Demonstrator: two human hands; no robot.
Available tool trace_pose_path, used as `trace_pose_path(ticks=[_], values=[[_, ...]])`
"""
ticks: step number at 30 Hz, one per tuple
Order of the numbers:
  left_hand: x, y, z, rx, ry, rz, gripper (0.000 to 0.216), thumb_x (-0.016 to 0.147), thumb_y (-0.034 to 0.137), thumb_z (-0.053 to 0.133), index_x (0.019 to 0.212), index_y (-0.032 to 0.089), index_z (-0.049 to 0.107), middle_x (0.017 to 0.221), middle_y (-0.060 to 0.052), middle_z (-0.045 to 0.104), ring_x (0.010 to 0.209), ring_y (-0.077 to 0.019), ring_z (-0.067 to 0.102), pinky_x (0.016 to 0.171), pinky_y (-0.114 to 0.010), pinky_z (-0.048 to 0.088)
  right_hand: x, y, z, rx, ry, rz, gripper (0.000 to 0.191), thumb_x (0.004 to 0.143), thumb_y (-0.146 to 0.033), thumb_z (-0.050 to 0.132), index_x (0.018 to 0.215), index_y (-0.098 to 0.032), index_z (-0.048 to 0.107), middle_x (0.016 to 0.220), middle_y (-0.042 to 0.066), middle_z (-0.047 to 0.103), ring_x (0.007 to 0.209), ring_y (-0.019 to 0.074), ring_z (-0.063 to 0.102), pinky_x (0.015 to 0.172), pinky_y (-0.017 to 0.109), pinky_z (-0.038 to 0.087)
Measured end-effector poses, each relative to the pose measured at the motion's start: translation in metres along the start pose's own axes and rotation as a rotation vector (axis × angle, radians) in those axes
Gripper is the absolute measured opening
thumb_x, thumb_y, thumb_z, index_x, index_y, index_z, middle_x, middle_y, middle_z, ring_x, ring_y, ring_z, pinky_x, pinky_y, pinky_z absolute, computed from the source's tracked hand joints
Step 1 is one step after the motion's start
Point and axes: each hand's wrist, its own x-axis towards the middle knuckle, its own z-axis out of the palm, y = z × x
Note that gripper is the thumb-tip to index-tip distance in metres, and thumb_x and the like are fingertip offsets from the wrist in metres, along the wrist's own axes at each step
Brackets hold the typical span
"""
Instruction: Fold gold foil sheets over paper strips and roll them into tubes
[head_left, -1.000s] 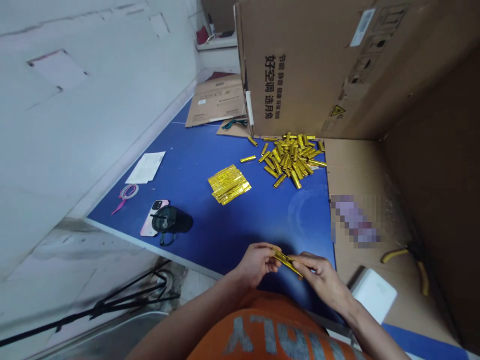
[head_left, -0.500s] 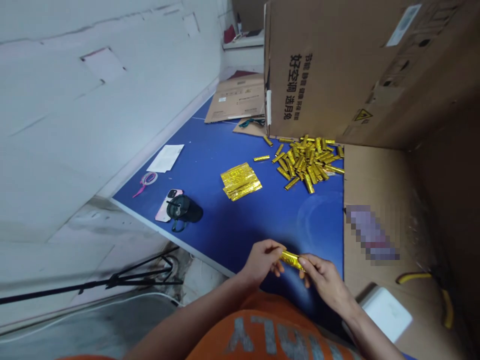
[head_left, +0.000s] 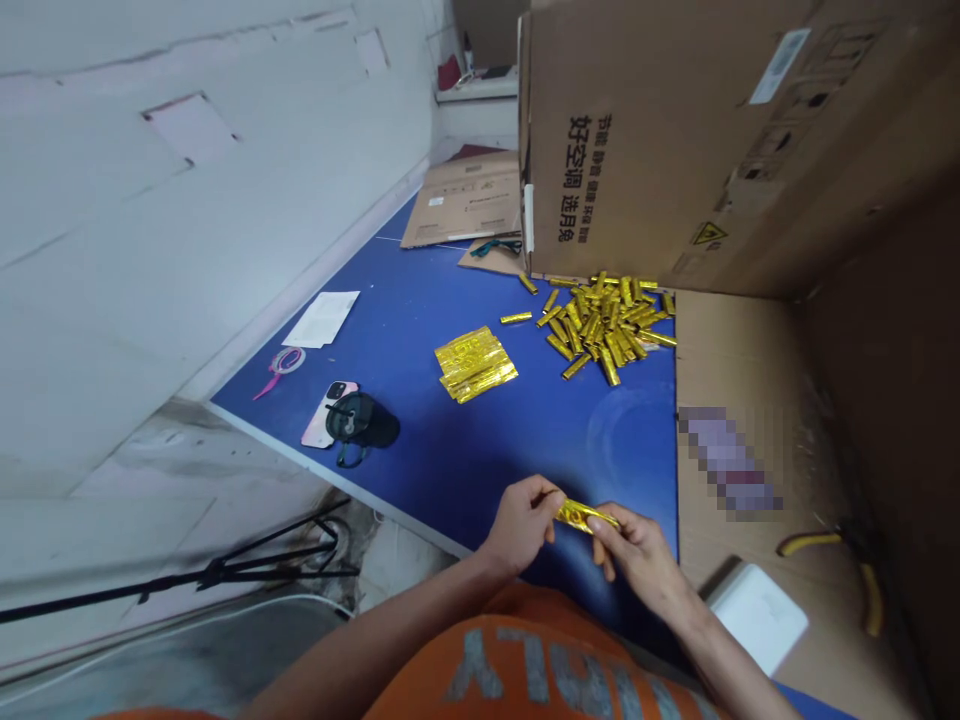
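Observation:
My left hand [head_left: 521,522] and my right hand [head_left: 634,555] pinch the two ends of a small gold foil roll [head_left: 581,516] just above the near edge of the blue table [head_left: 465,450]. Both hands have their fingers closed on it. Farther back lies a flat stack of gold foil sheets [head_left: 475,363]. Beyond that, a heap of several finished gold rolls [head_left: 606,319] rests against the foot of a big cardboard box [head_left: 675,140].
A phone [head_left: 321,416] and a dark cup with a strap [head_left: 360,424] sit near the table's left edge, with a pink tape roll [head_left: 283,360] and a paper sheet [head_left: 322,318] behind. Flat cardboard [head_left: 757,440] covers the right side, bearing yellow-handled pliers [head_left: 832,560] and a white box [head_left: 757,615].
The gold roll has turned slightly between my fingers and looks tighter than a second ago. The view has shifted a little; my hands stay at the same spot.

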Motion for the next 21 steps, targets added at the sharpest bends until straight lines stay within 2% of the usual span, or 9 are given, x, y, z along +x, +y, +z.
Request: trace_pose_path(ticks=[5,8,11,16,19,21], values=[[-0.008,0.005,0.003,0.09,0.035,0.049,0.015,0.075,0.023,0.043,0.063,0.016,0.049,0.04,0.006,0.04,0.036,-0.0064,0.037,0.039,-0.017,0.028,-0.001,-0.002,-0.002,0.051,-0.03,0.002,0.033,0.078,-0.045,0.048,0.062,-0.016,0.052,0.047,-0.005,0.048,0.039,0.0071,0.041,0.045,0.021,0.033],[-0.013,0.008,0.006,0.147,0.052,0.083,0.015,0.075,0.022,0.043,0.062,0.016,0.049,0.043,0.006,0.041,0.039,-0.0069,0.039,0.041,-0.018,0.03,0.0,-0.002,-0.001,0.068,-0.037,0.042,0.028,0.074,-0.044,0.054,0.071,-0.016,0.055,0.051,-0.005,0.049,0.041,0.0074,0.042,0.044,0.021,0.033],[-0.016,0.007,0.009,0.178,0.033,0.11,0.015,0.075,0.023,0.043,0.064,0.016,0.05,0.045,0.006,0.042,0.041,-0.0073,0.041,0.043,-0.018,0.031,0.0,0.0,-0.002,0.048,-0.043,0.067,0.029,0.075,-0.045,0.052,0.073,-0.016,0.056,0.05,-0.005,0.047,0.04,0.0071,0.039,0.041,0.02,0.03],[-0.018,0.005,0.011,0.161,-0.025,0.088,0.012,0.076,0.022,0.043,0.068,0.016,0.05,0.044,0.005,0.045,0.041,-0.0081,0.044,0.044,-0.018,0.033,-0.002,0.001,-0.006,0.016,-0.07,0.045,0.031,0.077,-0.045,0.049,0.071,-0.016,0.056,0.049,-0.005,0.044,0.041,0.007,0.037,0.041,0.02,0.029],[-0.021,0.006,0.013,0.205,-0.019,0.14,0.013,0.075,0.021,0.043,0.066,0.015,0.05,0.045,0.005,0.045,0.041,-0.0075,0.043,0.045,-0.018,0.032,-0.002,-0.002,-0.007,-0.029,-0.141,0.024,0.03,0.077,-0.044,0.049,0.073,-0.016,0.056,0.052,-0.005,0.045,0.045,0.0079,0.039,0.043,0.02,0.031],[-0.023,0.006,0.015,0.215,-0.026,0.164,0.013,0.075,0.021,0.044,0.065,0.015,0.05,0.044,0.006,0.044,0.042,-0.0073,0.043,0.045,-0.018,0.032,-0.002,-0.006,-0.007,-0.083,-0.167,-0.015,0.031,0.078,-0.044,0.047,0.067,-0.016,0.055,0.052,-0.005,0.044,0.047,0.0079,0.038,0.044,0.02,0.03]])
